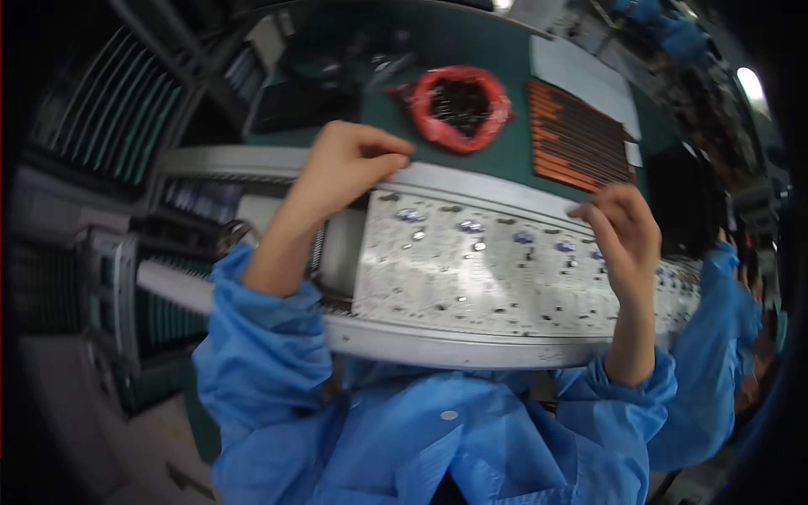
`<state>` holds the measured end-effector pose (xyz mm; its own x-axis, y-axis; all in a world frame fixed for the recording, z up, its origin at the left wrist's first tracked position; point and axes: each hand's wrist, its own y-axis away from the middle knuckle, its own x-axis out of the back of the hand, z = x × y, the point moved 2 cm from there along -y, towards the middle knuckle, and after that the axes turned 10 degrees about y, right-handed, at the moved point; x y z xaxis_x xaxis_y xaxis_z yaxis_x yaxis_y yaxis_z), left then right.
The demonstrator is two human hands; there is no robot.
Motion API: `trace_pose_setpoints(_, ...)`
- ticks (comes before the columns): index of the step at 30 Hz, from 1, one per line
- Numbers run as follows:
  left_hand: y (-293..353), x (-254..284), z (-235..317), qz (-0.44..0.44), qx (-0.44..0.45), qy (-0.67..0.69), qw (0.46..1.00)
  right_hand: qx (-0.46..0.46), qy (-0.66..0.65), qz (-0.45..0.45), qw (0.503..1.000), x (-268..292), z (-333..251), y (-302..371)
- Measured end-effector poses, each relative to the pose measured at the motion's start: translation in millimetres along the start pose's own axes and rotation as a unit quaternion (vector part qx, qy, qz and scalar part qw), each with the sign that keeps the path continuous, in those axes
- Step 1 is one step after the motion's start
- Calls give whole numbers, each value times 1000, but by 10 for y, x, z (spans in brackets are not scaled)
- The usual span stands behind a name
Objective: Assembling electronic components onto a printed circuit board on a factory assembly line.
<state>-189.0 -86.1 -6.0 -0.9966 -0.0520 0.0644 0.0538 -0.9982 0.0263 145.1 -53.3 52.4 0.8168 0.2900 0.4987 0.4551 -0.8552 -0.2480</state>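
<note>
Pinching perhaps a dark part (413,156), left hand (347,162)

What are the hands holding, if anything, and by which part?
I cannot tell: anything in the left hand or right hand is too small and blurred to make out.

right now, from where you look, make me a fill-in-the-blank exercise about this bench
1. The hand nearest the plastic bag is the person's ____ one.
2. The left sleeve is ____ in colour.
3. In the picture, the orange tray lies to the ____ of the bag.

Missing words: left; blue; right.
</note>
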Motion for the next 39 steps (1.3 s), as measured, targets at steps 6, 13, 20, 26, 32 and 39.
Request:
trace_pose_setpoints(6,232,-139,75,2,60,-6,998,7,-151,-18,988,-250,-85,461)
trace_pose_setpoints(13,502,-126,54,-11,84,-15,996,-47,-200,-31,978,-533,96,542)
trace_pose_setpoints(20,753,-85,-72,9,81,-23,996,-54,-203,-42,977,-607,174,542)
trace_pose_setpoints(26,965,-169,-63,4,72,-100,992,-49,-191,-41,980,-607,228,561)
trace_pose_setpoints(32,1101,-282,7,-51,-31,-247,967,-48,-182,-43,981,-597,231,571)
trace_pose_setpoints(39,1189,-288,-51,-87,-54,-259,960,-38,-177,-49,982,-597,255,571)
